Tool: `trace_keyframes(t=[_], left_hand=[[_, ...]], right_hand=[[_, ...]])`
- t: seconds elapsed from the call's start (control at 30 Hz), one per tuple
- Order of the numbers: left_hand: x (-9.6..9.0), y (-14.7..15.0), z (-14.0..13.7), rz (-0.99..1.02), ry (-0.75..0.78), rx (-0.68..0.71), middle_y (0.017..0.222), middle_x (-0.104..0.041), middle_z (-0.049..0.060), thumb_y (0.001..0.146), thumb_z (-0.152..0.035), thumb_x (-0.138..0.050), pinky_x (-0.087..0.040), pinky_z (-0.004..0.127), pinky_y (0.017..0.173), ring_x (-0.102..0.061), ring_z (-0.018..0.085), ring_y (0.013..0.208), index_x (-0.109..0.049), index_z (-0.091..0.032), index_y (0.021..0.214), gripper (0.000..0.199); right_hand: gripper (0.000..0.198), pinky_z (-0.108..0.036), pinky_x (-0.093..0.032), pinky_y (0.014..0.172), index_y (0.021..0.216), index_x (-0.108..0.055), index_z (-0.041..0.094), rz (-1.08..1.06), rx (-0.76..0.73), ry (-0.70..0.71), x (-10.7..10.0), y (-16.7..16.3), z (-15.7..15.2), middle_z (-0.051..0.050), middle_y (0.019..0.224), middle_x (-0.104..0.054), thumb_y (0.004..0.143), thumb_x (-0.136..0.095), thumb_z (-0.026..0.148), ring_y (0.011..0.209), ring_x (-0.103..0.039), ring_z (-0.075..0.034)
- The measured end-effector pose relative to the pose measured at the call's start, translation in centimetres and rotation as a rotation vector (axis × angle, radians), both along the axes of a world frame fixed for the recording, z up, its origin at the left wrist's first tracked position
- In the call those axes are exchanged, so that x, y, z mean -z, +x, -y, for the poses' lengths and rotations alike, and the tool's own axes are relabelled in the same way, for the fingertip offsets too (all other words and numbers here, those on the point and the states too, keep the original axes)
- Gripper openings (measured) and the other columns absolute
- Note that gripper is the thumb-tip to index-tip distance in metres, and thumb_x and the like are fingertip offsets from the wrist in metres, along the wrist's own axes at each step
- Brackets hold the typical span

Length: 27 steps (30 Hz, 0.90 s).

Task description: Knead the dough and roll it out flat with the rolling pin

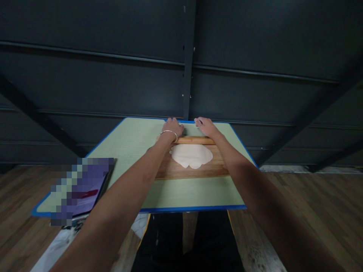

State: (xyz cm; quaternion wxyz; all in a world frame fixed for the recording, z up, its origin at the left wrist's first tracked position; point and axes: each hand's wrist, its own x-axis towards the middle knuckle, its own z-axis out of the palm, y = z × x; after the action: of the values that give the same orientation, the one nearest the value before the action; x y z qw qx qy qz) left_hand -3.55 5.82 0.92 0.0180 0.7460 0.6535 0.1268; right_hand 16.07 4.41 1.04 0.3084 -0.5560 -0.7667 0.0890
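Note:
A wooden rolling pin (195, 140) lies across the far side of a wooden board (195, 172). In front of it on the board is a flat, pale sheet of dough (193, 155) with an uneven, lobed edge. My left hand (172, 126), with a thin bangle at the wrist, reaches past the pin's left part, fingers pointing forward and apart. Past the right part reaches my right hand (205, 126), its fingers loosely bent and not wrapped round the pin. Both wrists lie over the pin and hide its ends. Whether the palms press on it I cannot tell.
Beneath the board is a light green tabletop (136, 143) with a blue edge. A tablet-like device (92, 194), partly blurred out, stands at the left front corner. A dark panelled wall (113, 87) rises right behind the table. Wooden flooring (312, 196) shows on both sides.

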Motion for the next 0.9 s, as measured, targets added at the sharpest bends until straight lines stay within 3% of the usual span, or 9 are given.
trace_keyframes(t=[0.5, 0.9], left_hand=[[-0.6, 0.1, 1.2, -0.008, 0.017, -0.031, 0.136, -0.058, 0.023, 0.098, -0.042, -0.042, -0.044, 0.036, 0.104, -0.056, 0.032, 0.127, -0.054, -0.007, 0.134, 0.051], [-0.4, -0.1, 1.2, 0.006, -0.003, -0.018, 0.139, -0.057, 0.024, 0.098, -0.043, -0.04, -0.043, 0.037, 0.104, -0.055, 0.031, 0.128, -0.05, -0.006, 0.137, 0.055]], right_hand=[[0.039, -0.025, -0.042, 0.076, 0.084, -0.065, 0.017, 0.048, 0.008, 0.082, 0.3, -0.2, 0.3, -0.01, 0.089, -0.075, 0.109, -0.041, 0.035, 0.084, -0.067, -0.018], [0.039, -0.025, -0.041, 0.075, 0.082, -0.065, 0.017, 0.039, 0.016, 0.056, -0.2, -0.4, 1.1, -0.009, 0.088, -0.074, 0.108, -0.043, 0.035, 0.082, -0.067, -0.017]])
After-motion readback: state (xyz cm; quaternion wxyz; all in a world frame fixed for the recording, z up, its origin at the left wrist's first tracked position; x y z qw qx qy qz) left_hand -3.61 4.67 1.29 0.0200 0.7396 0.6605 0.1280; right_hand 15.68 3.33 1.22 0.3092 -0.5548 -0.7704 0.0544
